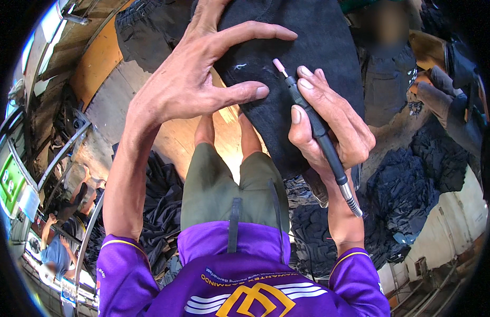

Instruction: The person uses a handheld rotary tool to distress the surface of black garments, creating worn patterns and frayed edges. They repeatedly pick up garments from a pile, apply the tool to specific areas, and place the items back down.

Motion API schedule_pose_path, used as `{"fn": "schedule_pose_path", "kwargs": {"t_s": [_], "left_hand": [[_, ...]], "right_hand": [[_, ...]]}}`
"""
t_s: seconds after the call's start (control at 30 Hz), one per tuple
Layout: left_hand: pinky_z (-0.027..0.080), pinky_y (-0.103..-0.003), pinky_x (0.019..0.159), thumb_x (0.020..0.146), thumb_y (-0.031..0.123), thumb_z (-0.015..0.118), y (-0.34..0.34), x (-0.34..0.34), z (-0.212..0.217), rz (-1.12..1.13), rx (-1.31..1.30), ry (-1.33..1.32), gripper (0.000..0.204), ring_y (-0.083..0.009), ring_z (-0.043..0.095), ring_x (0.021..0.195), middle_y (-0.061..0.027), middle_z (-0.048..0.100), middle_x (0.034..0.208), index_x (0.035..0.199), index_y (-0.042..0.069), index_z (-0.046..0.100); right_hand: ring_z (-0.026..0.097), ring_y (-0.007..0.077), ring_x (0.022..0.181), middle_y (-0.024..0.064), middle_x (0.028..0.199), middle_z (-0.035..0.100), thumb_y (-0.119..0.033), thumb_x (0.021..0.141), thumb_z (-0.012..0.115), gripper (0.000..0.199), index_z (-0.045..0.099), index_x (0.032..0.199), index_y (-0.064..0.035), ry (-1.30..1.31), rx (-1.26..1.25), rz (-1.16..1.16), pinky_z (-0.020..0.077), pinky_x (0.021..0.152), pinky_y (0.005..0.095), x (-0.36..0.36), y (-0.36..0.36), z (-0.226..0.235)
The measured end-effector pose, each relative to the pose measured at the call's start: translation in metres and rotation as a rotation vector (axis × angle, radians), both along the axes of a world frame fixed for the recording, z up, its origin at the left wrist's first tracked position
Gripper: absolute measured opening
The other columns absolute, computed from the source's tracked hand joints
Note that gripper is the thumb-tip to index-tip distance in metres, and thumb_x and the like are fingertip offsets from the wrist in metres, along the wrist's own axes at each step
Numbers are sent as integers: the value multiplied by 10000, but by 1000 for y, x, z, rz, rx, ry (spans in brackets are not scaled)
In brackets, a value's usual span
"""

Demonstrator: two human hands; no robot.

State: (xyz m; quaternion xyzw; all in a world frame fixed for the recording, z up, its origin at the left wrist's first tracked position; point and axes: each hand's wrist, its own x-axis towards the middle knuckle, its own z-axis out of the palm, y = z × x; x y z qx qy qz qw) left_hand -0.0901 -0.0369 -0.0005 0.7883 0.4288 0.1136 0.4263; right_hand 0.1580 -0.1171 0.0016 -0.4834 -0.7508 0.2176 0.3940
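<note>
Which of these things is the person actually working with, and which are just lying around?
In use:
- left hand, spread flat on the dark jeans
- right hand, holding a pen-like grinding tool with a pink tip

Lying about:
- piles of dark jeans on the floor
- wooden board

2 hands [187,79], 1 grinder pen [316,127], 1 dark jeans [308,37].

Rotary tool [319,132] right of left hand [192,79], on garment [319,37]
</note>
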Motion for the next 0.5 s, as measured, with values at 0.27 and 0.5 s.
{"fn": "schedule_pose_path", "kwargs": {"t_s": [0.27, 0.5], "left_hand": [[484, -518, 1214, 822, 371, 909, -8, 4, -5, 81, -80, -211, 705, -371, 445, 1524, -143, 357, 1680, 1483, 278, 682], [520, -480, 1195, 828, 327, 907, -11, 4, -8, 78, -4, -217, 720, -329, 555, 1435, -125, 466, 1588, 1499, 230, 664]], "right_hand": [[782, 372, 1157, 260, 1134, 805, -1, 851, 721, 303, 799, 1140, 44, 1, -75, 17, 602, 1073, 508, 4, -6, 6], [782, 378, 1157, 262, 1138, 805, -5, 854, 711, 301, 792, 1139, 43, -6, -98, 29, 604, 1068, 493, 7, -10, 8]]}}
